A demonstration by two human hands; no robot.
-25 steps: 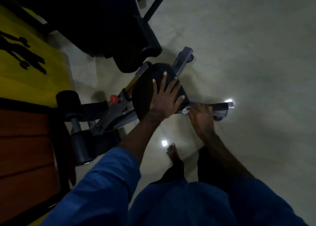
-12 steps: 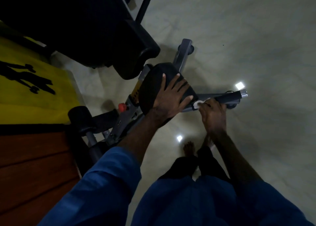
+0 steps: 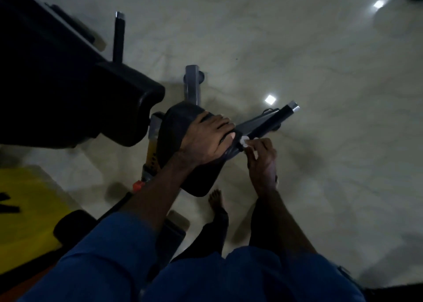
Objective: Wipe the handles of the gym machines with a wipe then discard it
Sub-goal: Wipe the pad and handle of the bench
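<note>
- Head view, looking steeply down in dim light at a gym machine standing on a pale, glossy floor [image 3: 297,50].
- Left hand [image 3: 206,139] lies palm down on the machine's black padded seat [image 3: 180,127]; its fingers [image 3: 219,124] curl over the seat's far edge, holding it.
- Right hand [image 3: 261,157] sits just right of the seat, at the near end of a black handle [image 3: 267,122] that runs up and to the right and ends in a silver cap.
- A small white wipe [image 3: 244,141] is pinched between the right thumb and fingertips and pressed against the handle's near end, close beside the left fingertips.
- Only a small crumpled bit of the wipe shows; the rest is hidden by the hand.
- A grey frame post [image 3: 192,84] rises behind the seat, and a large black pad [image 3: 119,109] fills the upper left.
- A second black bar with a silver tip [image 3: 119,36] stands up further back, near that pad.
- A small red knob [image 3: 137,186] shows on the frame below the seat, under the left forearm.
- A yellow mat [image 3: 25,210] with black markings lies at the lower left.
- Blue sleeves [image 3: 109,256] cover both upper arms, and a bare foot [image 3: 216,198] rests on the floor between the arms.
- Bright square light reflections dot the floor, one just above the handle.
</note>
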